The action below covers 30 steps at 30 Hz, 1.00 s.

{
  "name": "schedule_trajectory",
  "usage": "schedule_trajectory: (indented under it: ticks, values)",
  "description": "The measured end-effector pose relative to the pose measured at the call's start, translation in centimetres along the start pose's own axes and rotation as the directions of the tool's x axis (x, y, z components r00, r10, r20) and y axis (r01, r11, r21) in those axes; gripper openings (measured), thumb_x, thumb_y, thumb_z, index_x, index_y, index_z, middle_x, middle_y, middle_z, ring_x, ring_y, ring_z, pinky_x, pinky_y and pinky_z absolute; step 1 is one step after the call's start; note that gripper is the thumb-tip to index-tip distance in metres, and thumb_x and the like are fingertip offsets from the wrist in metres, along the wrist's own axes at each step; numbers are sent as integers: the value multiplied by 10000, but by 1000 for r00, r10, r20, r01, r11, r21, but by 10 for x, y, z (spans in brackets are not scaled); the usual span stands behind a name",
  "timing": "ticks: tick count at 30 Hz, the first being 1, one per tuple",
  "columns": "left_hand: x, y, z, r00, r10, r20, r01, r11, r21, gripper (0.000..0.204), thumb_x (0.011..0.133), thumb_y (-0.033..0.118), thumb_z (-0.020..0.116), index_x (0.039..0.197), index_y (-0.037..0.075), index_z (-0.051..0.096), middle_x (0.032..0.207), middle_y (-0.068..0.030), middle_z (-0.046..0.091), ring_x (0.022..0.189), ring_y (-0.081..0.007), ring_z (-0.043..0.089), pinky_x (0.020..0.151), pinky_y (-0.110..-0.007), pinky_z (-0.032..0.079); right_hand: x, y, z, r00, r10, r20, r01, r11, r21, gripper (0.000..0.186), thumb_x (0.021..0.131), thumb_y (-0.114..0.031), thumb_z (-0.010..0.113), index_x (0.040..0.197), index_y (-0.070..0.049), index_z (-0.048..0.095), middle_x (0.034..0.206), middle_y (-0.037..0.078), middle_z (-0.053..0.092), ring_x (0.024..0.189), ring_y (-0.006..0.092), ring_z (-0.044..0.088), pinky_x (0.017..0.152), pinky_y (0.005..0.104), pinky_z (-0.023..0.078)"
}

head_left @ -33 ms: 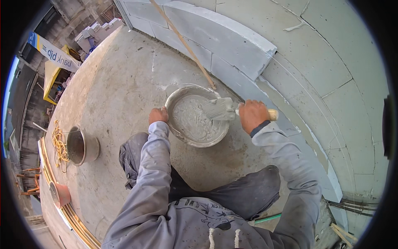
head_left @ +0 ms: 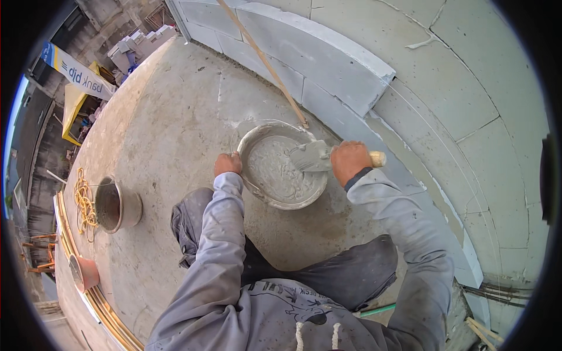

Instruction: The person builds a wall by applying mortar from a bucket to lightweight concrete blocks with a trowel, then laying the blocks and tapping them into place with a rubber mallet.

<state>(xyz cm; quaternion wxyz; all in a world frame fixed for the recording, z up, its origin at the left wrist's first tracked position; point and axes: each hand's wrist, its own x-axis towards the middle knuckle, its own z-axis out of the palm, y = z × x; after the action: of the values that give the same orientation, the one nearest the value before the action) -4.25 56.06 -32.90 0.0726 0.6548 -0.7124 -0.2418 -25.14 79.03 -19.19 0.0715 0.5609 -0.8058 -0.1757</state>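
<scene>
Grey wet mortar (head_left: 270, 167) fills much of a round bucket (head_left: 293, 205) on the concrete floor in front of my crossed legs. My left hand (head_left: 227, 165) is closed on the bucket's left rim. My right hand (head_left: 350, 161) wraps round the grip of a trowel (head_left: 313, 157), and the pale end of its handle sticks out to the right. The mortar-smeared blade reaches over the right rim, with its tip at the mortar. How deep the tip sits, I cannot tell.
A wall of pale blocks (head_left: 328, 99) runs along the right, with a wooden stick (head_left: 263, 61) leaning near the bucket. To the left stand a second bucket (head_left: 120, 206), a yellow rope (head_left: 85, 199), a small pink pail (head_left: 86, 274) and long wooden strips (head_left: 105, 313) along the floor's edge.
My right hand and the trowel have shifted a little left, further over the bucket, and the blade's tilt has changed slightly. My left hand keeps its hold on the rim.
</scene>
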Motion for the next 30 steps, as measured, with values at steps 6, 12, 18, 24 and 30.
schedule_trajectory:
  ticks: [6, 12, 18, 24, 30]
  values:
    - [-10, 8, -6, 997, -57, 50, 59, 997, -57, 409, 805, 378, 588, 908, -13, 651, 958, -243, 628, 929, -381, 602, 812, -441, 470, 63, -97, 38, 946, -228, 230, 258, 960, -108, 203, 817, -217, 527, 908, -124, 684, 900, 59, 678, 867, 254, 633, 682, 463, 428]
    - [-2, 11, -11, 993, -45, 113, 54, 996, -73, 397, 805, 374, 584, 918, 1, 660, 964, -222, 634, 926, -373, 606, 813, -435, 470, 54, -53, -42, 957, -151, 249, 215, 942, -257, 160, 802, -185, 559, 891, -128, 680, 877, 60, 659, 856, 221, 614, 709, 399, 394]
    - [12, 0, -12, 993, -45, 110, 50, 998, -44, 401, 799, 372, 590, 907, -9, 658, 953, -231, 633, 913, -376, 609, 795, -440, 473, 33, 11, -46, 986, -167, 23, 168, 975, -146, 129, 759, -157, 585, 858, -124, 661, 819, 68, 628, 886, 216, 596, 746, 387, 393]
    - [4, 10, -4, 998, -26, 60, 27, 1000, -10, 405, 798, 374, 588, 898, -11, 658, 936, -243, 632, 907, -384, 608, 790, -444, 475, 0, 26, 37, 958, 25, 287, -166, 863, 477, 235, 656, -207, 630, 853, -79, 637, 819, 146, 624, 852, 309, 590, 769, 414, 432]
    - [5, 8, -2, 996, -20, 89, 25, 998, -49, 408, 796, 375, 582, 909, -9, 664, 934, -247, 631, 907, -385, 609, 794, -449, 470, -31, 47, 41, 937, -33, 348, -235, 677, 697, 297, 642, -255, 641, 862, -58, 613, 808, 162, 623, 808, 349, 582, 729, 400, 455]
